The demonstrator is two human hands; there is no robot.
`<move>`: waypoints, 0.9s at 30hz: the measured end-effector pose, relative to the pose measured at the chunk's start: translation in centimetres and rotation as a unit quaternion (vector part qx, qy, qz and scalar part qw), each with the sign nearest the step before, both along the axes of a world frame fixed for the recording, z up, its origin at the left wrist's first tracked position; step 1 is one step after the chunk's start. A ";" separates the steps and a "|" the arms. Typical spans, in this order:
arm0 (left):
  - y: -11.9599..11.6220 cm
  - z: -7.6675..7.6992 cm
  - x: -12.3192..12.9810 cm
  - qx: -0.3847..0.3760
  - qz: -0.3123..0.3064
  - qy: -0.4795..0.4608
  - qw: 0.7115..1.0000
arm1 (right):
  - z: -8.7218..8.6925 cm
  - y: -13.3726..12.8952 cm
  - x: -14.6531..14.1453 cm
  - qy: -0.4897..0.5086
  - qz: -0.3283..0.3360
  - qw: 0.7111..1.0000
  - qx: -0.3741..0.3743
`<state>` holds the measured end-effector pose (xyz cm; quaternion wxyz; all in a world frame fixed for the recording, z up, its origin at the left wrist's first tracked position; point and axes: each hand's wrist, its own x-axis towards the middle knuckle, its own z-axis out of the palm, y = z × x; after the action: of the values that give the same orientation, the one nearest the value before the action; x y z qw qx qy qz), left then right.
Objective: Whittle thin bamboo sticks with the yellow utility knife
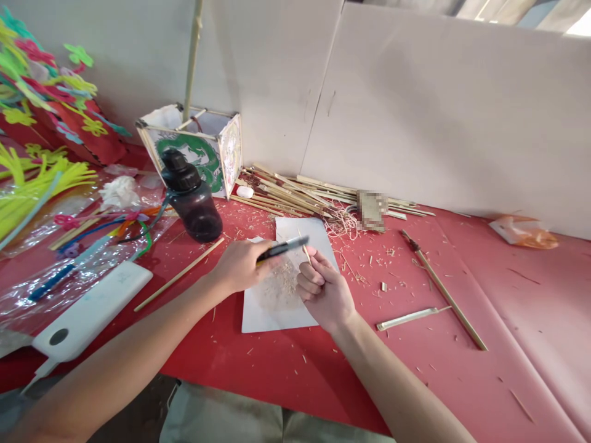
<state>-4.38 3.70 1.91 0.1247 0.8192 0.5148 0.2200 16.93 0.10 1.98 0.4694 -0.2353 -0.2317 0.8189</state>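
A: Hands over the white sheet (258,317), right in the middle of the red table (295,363). Left hand (237,266) has its fingers wrapped around a black utility knife (282,248), the tool pointing across toward the other hand.

B: And the right hand (323,289)?

A: Curled shut, thumb and forefinger pinching a thin bamboo sliver (306,251) that sticks up just beside the knife's tip. Whether blade and sliver touch, I cannot tell.

B: What's under them?

A: Pile of pale shavings (279,288) on the sheet, directly below both hands. More flecks are scattered over the tablecloth.

B: Around the edges?

A: Dark bottle (192,198) just beyond the left hand, with a lantern box (203,151) painted with a green dragon behind it. Heap of bamboo sticks (295,194) against the cardboard wall (415,111). One long stick (180,274) lies left of the sheet, another long rod (446,292) lies well to the right, with a short flat strip (406,318) near it. White power bank (90,314) sits at the near left, beside bagged coloured pipe cleaners (50,184).
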 end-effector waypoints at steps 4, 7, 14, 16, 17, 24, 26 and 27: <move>0.7 0.5 -1.1 0.007 0.082 -0.031 0.996 | -0.1 -0.2 -0.3 0.009 0.005 1.000 -0.011; 0.5 0.4 -1.2 0.021 0.044 -0.052 0.997 | -0.2 -0.1 -0.3 0.033 -0.006 0.999 -0.040; -0.4 -0.4 0.4 -0.028 -0.115 -0.026 0.993 | -0.4 0.2 0.6 0.080 0.007 0.995 -0.059; -0.4 -0.6 0.4 -0.037 -0.125 -0.032 0.991 | -0.4 0.2 0.7 0.090 0.024 0.994 -0.050; -0.4 -0.6 0.4 -0.035 -0.125 -0.032 0.991 | -0.3 0.1 0.7 0.095 0.030 0.994 -0.044; -1.0 -0.2 1.2 -0.017 -0.038 0.019 0.999 | -0.3 0.6 0.7 0.110 0.016 0.992 -0.055; -0.9 -0.1 1.5 -0.024 -0.015 0.013 1.000 | -0.4 0.7 0.7 0.122 0.004 0.990 -0.068; -0.8 -0.1 1.5 -0.029 -0.003 0.002 1.000 | -0.5 0.6 0.7 0.127 0.001 0.989 -0.075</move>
<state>-2.86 2.95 1.82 0.1483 0.8170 0.5189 0.2032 17.60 0.74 1.50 0.4750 -0.1633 -0.1084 0.8579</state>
